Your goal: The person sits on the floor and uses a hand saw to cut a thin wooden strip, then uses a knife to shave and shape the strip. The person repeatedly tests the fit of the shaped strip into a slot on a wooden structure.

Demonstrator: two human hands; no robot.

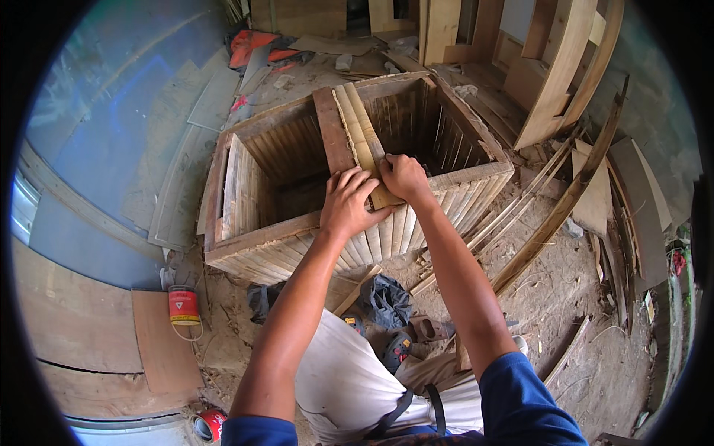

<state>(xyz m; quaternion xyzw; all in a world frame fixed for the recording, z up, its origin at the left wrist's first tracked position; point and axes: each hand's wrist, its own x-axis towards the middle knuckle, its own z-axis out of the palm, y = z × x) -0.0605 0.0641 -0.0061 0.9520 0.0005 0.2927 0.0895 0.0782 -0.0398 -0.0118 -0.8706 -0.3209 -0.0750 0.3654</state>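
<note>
A rectangular wooden crate (253,236), its sides lined with upright bamboo slats, stands open-topped on the ground before me. A dark brown board (332,126) crosses its top from front to back. Alongside it lie pale bamboo slats (358,123). My left hand (348,202) grips their near end at the front rim, its fingers over the board's edge and its thumb stretched along the slats' end. Closed in a fist, my right hand (404,177) holds the rightmost slat from the right side. Its fingertips are partly hidden.
Long bamboo strips (554,230) lean and lie at the right. Wooden frames (554,82) stand at the back right. A red paint can (184,305) sits at the left, another red can (208,425) below it. A black plastic bag (387,301) and sandals (396,349) lie near my legs.
</note>
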